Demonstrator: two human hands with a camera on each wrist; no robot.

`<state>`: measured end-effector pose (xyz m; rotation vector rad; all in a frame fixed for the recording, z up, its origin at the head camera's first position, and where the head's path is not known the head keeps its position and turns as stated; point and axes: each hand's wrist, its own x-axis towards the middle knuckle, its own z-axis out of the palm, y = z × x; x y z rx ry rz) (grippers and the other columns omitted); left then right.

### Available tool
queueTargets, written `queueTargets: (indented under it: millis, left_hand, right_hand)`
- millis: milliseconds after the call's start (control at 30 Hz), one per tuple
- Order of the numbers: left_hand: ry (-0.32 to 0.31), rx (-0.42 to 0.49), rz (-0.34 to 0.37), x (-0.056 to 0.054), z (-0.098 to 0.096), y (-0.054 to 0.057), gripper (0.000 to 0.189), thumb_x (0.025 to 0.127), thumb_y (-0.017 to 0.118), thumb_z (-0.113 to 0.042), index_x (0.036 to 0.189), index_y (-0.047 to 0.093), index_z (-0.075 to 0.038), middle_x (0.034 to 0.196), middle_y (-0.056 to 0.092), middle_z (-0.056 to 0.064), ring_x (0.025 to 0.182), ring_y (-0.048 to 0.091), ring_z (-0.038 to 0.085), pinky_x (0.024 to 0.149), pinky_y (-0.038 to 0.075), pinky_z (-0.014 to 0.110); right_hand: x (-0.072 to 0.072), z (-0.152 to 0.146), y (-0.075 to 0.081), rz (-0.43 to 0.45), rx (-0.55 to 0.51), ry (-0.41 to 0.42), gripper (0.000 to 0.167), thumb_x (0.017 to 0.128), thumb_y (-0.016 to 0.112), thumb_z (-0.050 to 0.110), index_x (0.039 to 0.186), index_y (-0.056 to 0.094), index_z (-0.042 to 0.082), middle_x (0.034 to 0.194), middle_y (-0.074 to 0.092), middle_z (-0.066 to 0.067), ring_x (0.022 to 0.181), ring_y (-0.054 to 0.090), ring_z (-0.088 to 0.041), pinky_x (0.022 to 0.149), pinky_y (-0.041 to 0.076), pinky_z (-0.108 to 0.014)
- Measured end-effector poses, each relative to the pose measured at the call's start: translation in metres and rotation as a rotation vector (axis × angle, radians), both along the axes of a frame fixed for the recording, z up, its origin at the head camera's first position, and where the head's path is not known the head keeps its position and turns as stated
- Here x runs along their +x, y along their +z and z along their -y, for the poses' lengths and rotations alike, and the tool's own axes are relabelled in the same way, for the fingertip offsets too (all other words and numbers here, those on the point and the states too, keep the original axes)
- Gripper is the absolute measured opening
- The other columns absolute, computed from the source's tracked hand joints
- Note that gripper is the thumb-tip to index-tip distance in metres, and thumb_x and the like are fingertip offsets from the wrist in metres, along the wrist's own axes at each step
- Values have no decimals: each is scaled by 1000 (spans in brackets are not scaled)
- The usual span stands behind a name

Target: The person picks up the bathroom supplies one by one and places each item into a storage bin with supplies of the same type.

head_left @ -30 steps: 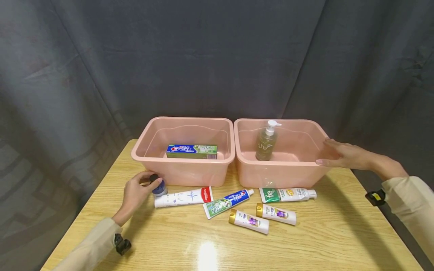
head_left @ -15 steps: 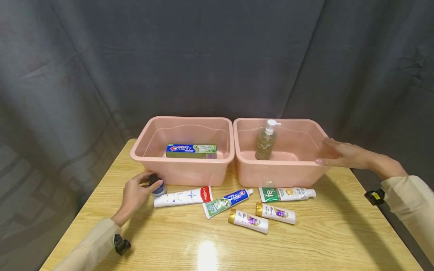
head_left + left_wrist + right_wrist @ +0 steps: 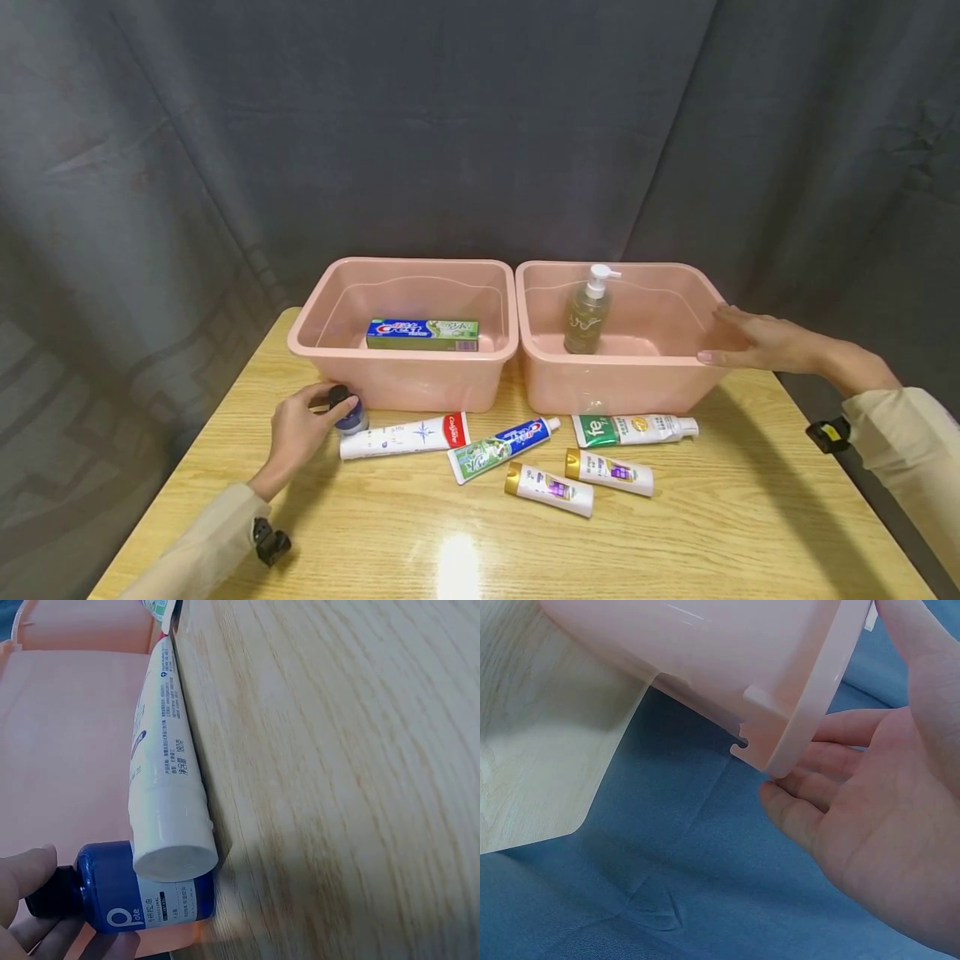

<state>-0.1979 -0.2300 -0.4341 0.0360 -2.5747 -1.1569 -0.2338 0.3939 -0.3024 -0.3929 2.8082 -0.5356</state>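
In the head view, my left hand (image 3: 298,427) pinches the black cap of a small blue bottle (image 3: 351,417) standing before the left pink bin (image 3: 408,383). Its "Pote" label shows in the left wrist view, beside the shoulder of a white Colgate toothpaste tube (image 3: 166,765). My right hand (image 3: 772,343) holds the right rim of the second pink bin (image 3: 622,387), thumb at the front corner. The right wrist view shows several fingers (image 3: 802,787) against the rim's outer side. A pump bottle (image 3: 587,321) stands inside that bin; a toothpaste box (image 3: 422,335) lies in the left one.
Before the bins lie a green-and-blue toothpaste tube (image 3: 501,450), a green-and-white tube (image 3: 633,430) and two white bottles with gold caps, one a little left (image 3: 555,492) of the other (image 3: 618,473). A dark curtain (image 3: 450,125) hangs behind the wooden table (image 3: 420,542).
The view has shifted very slightly. Both hands keep their places, the left at the blue bottle's cap and the right on the bin's rim.
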Motion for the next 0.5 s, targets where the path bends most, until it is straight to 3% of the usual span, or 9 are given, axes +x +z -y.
queueTargets:
  millis: [233,500]
  left_hand:
    - [-11,-7,-30,2,-1,1,39,83,83,-22,109,72,5,102,72,22,94,69,33,73,58,31]
    - [-10,3,-91,3,-1,2,33,80,85,-17,105,74,3,99,73,19,91,70,32,68,51,12]
  right_hand:
    - [0,0,1,-1,-6,0,100,91,69,41,155,8,-7,155,7,-39,135,17,-64,96,20,-80]
    - [0,1,0,10,-19,-6,100,91,69,40,155,7,-6,155,6,-38,135,16,-64,95,19,-81]
